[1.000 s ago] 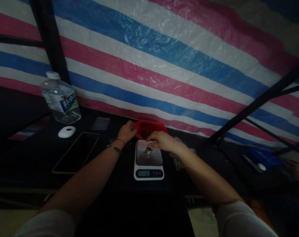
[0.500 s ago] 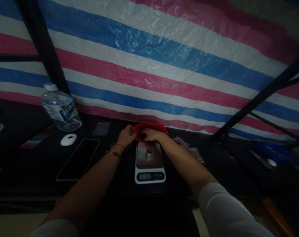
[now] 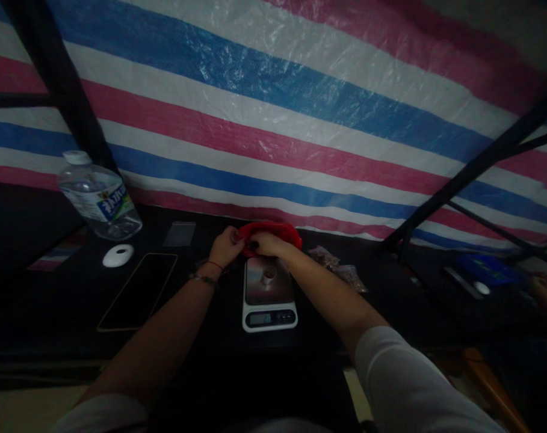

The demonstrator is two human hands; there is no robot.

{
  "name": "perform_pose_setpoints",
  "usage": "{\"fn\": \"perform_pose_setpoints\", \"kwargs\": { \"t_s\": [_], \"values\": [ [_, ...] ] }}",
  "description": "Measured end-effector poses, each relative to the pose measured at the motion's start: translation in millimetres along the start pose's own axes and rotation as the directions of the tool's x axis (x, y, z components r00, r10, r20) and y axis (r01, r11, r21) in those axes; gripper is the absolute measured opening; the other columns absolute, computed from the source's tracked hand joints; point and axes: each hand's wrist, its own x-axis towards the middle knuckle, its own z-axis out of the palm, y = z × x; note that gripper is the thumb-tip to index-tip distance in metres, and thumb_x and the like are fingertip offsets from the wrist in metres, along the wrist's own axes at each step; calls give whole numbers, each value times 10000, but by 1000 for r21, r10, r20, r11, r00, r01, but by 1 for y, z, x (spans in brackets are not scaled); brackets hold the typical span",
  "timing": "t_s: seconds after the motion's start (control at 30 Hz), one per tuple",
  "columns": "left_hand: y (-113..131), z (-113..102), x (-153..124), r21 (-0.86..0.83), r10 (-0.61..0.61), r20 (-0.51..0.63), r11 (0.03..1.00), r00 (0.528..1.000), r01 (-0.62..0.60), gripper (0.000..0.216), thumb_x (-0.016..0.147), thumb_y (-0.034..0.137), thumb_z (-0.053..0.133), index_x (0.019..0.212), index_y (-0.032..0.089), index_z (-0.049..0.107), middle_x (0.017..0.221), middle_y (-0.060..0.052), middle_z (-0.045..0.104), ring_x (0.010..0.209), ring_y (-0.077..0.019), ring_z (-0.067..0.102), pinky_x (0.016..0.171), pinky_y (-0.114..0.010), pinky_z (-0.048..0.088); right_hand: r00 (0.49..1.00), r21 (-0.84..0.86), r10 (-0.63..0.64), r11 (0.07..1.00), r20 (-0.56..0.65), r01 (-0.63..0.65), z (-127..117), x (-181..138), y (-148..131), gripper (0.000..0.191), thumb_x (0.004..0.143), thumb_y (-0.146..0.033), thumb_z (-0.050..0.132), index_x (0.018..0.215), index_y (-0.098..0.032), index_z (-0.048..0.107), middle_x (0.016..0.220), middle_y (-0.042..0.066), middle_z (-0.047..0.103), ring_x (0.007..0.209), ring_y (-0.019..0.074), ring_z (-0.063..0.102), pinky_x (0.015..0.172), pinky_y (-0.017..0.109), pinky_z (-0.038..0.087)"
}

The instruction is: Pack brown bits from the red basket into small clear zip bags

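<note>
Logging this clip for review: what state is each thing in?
Red container: open
Left hand: at its rim, fingers closed
Right hand: reaching in, fingertips hidden
Scale: display on, digits too faint
Small cup: upright, something inside
Bottle: capped, standing
Phone: flat, screen dark
Clear bag: flat, looks empty
Filled bags: lying, seal unclear

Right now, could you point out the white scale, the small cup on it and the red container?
White scale (image 3: 270,294): head view, bare part of its plate.
Small cup (image 3: 268,280): head view, its front wall.
Red container (image 3: 277,228): head view, its far rim.
</note>
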Motion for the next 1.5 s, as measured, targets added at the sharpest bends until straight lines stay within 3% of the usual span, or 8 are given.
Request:
{"fn": "perform_pose_setpoints", "kwargs": {
  "t_s": [0.23, 0.37, 0.57, 0.83, 1.1, 1.3, 1.5],
  "values": [
    [-6, 4, 1, -12, -20, -12, 1000, 1000, 20, 172, 707, 313, 558, 840, 206, 534, 773, -17, 632, 697, -168, 601, 616, -246, 424, 999, 42, 17, 999, -32, -16, -18, -18, 14, 261, 782, -138, 550, 986, -192, 702, 955, 35, 706, 759, 136, 607, 637, 199, 397],
    [-8, 5, 2, -4, -34, -8, 999, 999, 34, 187, 712, 334, 553, 846, 204, 537, 796, -21, 638, 711, -168, 602, 631, -248, 431, 999, 84, 22, 996, 39, -25, -28, -34, 24, 240, 807, -212, 560, 994, -198, 710, 930, 32, 711, 743, 132, 609, 644, 200, 403],
    [-9, 4, 2, -15, -50, 7, 999, 999, 50, 206, 709, 347, 559, 854, 204, 530, 803, -22, 638, 715, -169, 608, 633, -247, 431, 995, 87, 74, 993, 72, -80, -18, -35, 20, 371, 750, -287, 661, 1113, -213, 663, 1037, 47, 693, 795, 153, 621, 624, 192, 410],
    [-6, 3, 0, 11, -63, 14, 998, 998, 63, 186, 716, 325, 553, 855, 206, 525, 793, -25, 636, 715, -170, 609, 637, -246, 434, 997, 21, 75, 997, -6, -75, -11, -28, 11, 258, 818, -204, 556, 1037, -193, 693, 980, 46, 705, 762, 148, 616, 612, 205, 388],
    [-7, 5, 1, -14, -37, 12, 999, 999, 37, 189, 715, 344, 560, 839, 206, 529, 799, -16, 634, 724, -159, 601, 643, -238, 427, 997, -15, 73, 997, 36, -72, -14, -27, 10, 270, 804, -130, 536, 1005, -166, 714, 952, 58, 713, 788, 149, 616, 666, 207, 394],
    [-7, 4, 2, 1, -54, 24, 999, 998, 54, 181, 720, 335, 553, 846, 206, 530, 797, -22, 636, 722, -163, 601, 640, -239, 427, 998, -11, 51, 999, 41, -51, -13, -29, 12, 264, 792, -210, 592, 1028, -184, 709, 935, 54, 714, 747, 160, 622, 612, 212, 396],
    [-5, 3, 1, -9, -60, 17, 998, 998, 60, 198, 720, 355, 564, 844, 205, 528, 792, -18, 628, 710, -158, 597, 630, -238, 419, 996, -9, 69, 998, 47, -69, -11, -26, 12, 257, 793, -153, 564, 995, -189, 718, 929, 47, 714, 756, 150, 617, 627, 206, 398]
  ]
}}
